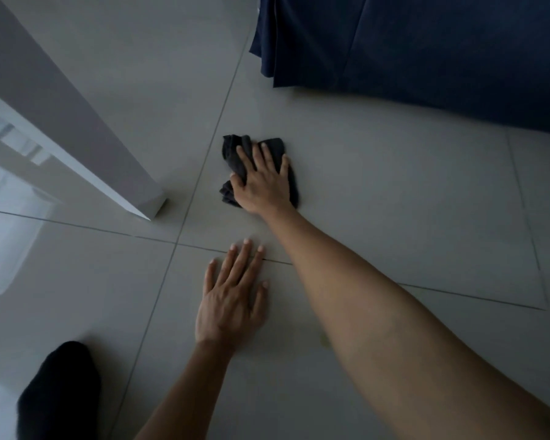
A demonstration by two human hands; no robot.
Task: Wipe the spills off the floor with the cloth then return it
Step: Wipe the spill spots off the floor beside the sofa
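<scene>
We have the cloth (235,160) down on the floor (394,217), on a pale grey tile just past a grout line and a little short of the dark blue fabric (426,52) that hangs to the floor at the top right. Our right hand (262,182) lies flat on top of it, fingers spread and pressing, not closed around it. The dark bunched folds stick out past the fingertips and beside the thumb. Our left hand (232,300) is planted palm-down on the bare tile nearer to us, fingers apart, holding nothing; we judge it is bracing our weight.

The cloth looks thin, soft and limp, crumpled into a loose wad with no stiffness of its own. We expect it to weigh almost nothing and to slide easily on this glossy tile, more so if it is damp. Under a flat palm it should follow the hand, but loose ends may trail or fold under. For lifting it to return it, we judge the best hold is a gathered pinch at the thick middle of the wad, under our palm, so no corner drags.

A faint yellowish mark (324,341) shows on the tile beside our right forearm; it may be a spill left to wipe, though we cannot be sure.
</scene>
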